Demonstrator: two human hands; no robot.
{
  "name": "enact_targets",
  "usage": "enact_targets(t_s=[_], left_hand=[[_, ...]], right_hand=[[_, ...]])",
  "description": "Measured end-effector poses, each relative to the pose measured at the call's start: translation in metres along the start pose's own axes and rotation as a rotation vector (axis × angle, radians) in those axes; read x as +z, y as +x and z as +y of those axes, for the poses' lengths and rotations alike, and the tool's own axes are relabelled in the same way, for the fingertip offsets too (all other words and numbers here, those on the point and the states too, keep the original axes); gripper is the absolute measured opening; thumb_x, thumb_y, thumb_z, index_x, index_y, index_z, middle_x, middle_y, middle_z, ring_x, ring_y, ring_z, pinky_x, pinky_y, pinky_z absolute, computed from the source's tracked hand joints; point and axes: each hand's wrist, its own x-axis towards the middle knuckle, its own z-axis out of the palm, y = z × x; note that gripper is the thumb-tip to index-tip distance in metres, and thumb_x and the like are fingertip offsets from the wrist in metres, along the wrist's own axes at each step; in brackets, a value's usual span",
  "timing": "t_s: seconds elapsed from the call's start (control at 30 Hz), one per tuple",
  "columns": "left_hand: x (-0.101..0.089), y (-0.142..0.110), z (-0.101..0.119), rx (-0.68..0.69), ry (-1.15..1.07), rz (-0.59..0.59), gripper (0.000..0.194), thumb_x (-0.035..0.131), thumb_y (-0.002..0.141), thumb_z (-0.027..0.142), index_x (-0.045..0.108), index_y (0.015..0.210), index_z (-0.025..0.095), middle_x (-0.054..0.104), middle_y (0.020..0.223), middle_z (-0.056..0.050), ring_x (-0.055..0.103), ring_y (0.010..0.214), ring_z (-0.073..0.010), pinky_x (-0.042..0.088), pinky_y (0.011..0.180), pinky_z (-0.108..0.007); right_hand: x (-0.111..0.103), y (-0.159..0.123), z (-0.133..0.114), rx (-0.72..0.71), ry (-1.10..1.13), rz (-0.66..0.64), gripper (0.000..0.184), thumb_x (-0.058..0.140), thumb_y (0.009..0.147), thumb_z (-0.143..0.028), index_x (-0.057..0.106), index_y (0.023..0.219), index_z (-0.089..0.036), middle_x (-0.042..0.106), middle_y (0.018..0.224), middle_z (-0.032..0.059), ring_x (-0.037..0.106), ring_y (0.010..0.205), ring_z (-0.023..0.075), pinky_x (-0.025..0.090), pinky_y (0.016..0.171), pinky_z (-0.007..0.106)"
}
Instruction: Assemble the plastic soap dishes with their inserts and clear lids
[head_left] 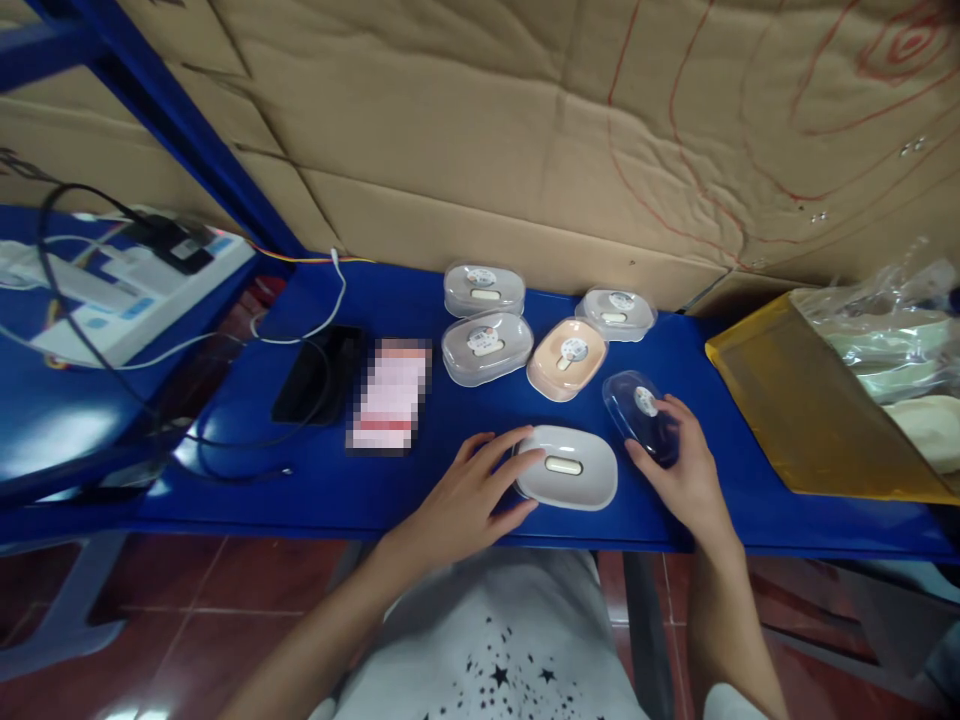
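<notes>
Near the front edge of the table lies a white soap dish (581, 485), an oval shape with a slot in its middle. My left hand (469, 495) grips its left end, fingers over the rim and thumb along the front. To the right, my right hand (688, 468) holds a clear plastic lid (626, 405) with a round sticker, fingers on one side and thumb on the other. The lid is tilted and apart from the dish. Behind them is a peach soap dish (570, 360) with a sticker. Lidded pale dishes (487, 347) stand farther back.
A yellow-sided box (772, 420) at the right holds plastic-wrapped pale dishes. On the left are a lit phone (390, 395), a black phone-like slab (311, 385), loose cables and a white power strip (150, 310). Cardboard (450, 130) walls the back of the blue table (315, 505).
</notes>
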Motion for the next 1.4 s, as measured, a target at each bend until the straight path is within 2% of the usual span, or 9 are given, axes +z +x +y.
enact_targets(t_s=[0.1, 0.17, 0.37, 0.57, 0.73, 0.9, 1.17, 1.3, 1.4], left_hand=[[0.000, 0.001, 0.000, -0.030, -0.043, -0.003, 0.060, 0.065, 0.107, 0.032, 0.039, 0.160, 0.028, 0.049, 0.168, -0.014, 0.054, 0.149, -0.0317, 0.047, 0.122, -0.057], [0.000, 0.001, -0.001, -0.046, -0.073, -0.001, 0.066, 0.066, 0.107, 0.034, 0.034, 0.164, 0.030, 0.048, 0.169, -0.014, 0.054, 0.149, -0.0322, 0.047, 0.122, -0.057], [0.001, -0.001, -0.004, -0.038, -0.076, -0.035, 0.074, 0.063, 0.109, 0.039, 0.023, 0.171, 0.032, 0.041, 0.175, -0.014, 0.048, 0.156, -0.0321, 0.044, 0.124, -0.057], [0.001, -0.001, -0.008, -0.026, -0.045, -0.054, 0.061, 0.060, 0.112, 0.040, 0.034, 0.167, 0.033, 0.040, 0.175, -0.011, 0.048, 0.157, -0.0289, 0.043, 0.126, -0.054], [0.000, -0.002, -0.010, -0.022, -0.092, -0.028, 0.061, 0.064, 0.109, 0.040, 0.038, 0.164, 0.035, 0.046, 0.172, -0.011, 0.050, 0.155, -0.0285, 0.044, 0.125, -0.054], [0.001, -0.004, -0.011, -0.037, -0.103, 0.007, 0.065, 0.074, 0.103, 0.048, 0.045, 0.160, 0.035, 0.052, 0.167, -0.011, 0.055, 0.151, -0.0308, 0.047, 0.122, -0.056], [0.008, -0.006, -0.012, -0.004, -0.064, 0.054, 0.066, 0.069, 0.105, 0.053, 0.041, 0.162, 0.033, 0.055, 0.163, -0.014, 0.056, 0.150, -0.0300, 0.050, 0.118, -0.054], [-0.004, -0.005, -0.007, 0.012, 0.054, 0.026, 0.064, 0.062, 0.109, 0.052, 0.038, 0.164, 0.030, 0.046, 0.169, -0.017, 0.050, 0.154, -0.0329, 0.050, 0.119, -0.055], [-0.023, 0.003, -0.012, -0.023, 0.198, 0.139, 0.056, 0.058, 0.111, 0.046, 0.041, 0.162, 0.029, 0.037, 0.174, -0.018, 0.047, 0.156, -0.0366, 0.049, 0.120, -0.058]], right_hand=[[-0.013, -0.016, -0.009, -0.133, 0.267, -0.242, 0.069, 0.075, 0.097, -0.044, 0.041, 0.156, -0.032, 0.042, 0.172, 0.0141, 0.042, 0.160, 0.0331, 0.044, 0.127, 0.057], [-0.016, -0.023, -0.021, -0.227, 0.311, -0.386, 0.070, 0.075, 0.096, -0.036, 0.039, 0.156, -0.033, 0.041, 0.173, 0.0128, 0.039, 0.162, 0.0326, 0.043, 0.127, 0.057], [-0.007, -0.015, -0.053, -0.473, 0.048, -0.515, 0.066, 0.067, 0.097, -0.025, 0.044, 0.158, -0.032, 0.038, 0.176, 0.0093, 0.031, 0.166, 0.0342, 0.029, 0.132, 0.068], [0.009, -0.017, -0.055, -0.559, -0.098, -0.415, 0.060, 0.069, 0.101, -0.037, 0.049, 0.158, -0.032, 0.038, 0.177, 0.0095, 0.032, 0.164, 0.0366, 0.040, 0.126, 0.067], [0.016, -0.026, -0.055, -0.535, -0.144, -0.387, 0.065, 0.071, 0.102, -0.047, 0.047, 0.162, -0.038, 0.038, 0.177, 0.0065, 0.036, 0.163, 0.0374, 0.045, 0.125, 0.065], [0.016, -0.027, -0.056, -0.530, -0.123, -0.399, 0.064, 0.071, 0.102, -0.047, 0.050, 0.162, -0.038, 0.037, 0.178, 0.0043, 0.036, 0.162, 0.0385, 0.045, 0.126, 0.066], [0.026, -0.027, -0.047, -0.639, -0.135, -0.321, 0.065, 0.071, 0.102, -0.049, 0.051, 0.162, -0.034, 0.040, 0.176, 0.0092, 0.035, 0.163, 0.0377, 0.045, 0.126, 0.062], [0.018, -0.018, -0.046, -0.627, -0.137, -0.349, 0.063, 0.069, 0.103, -0.050, 0.050, 0.163, -0.037, 0.039, 0.176, 0.0075, 0.034, 0.164, 0.0366, 0.041, 0.126, 0.067], [0.001, -0.001, -0.045, -0.601, -0.127, -0.396, 0.065, 0.072, 0.100, -0.054, 0.052, 0.161, -0.042, 0.031, 0.180, 0.0045, 0.028, 0.166, 0.0385, 0.035, 0.128, 0.071]])
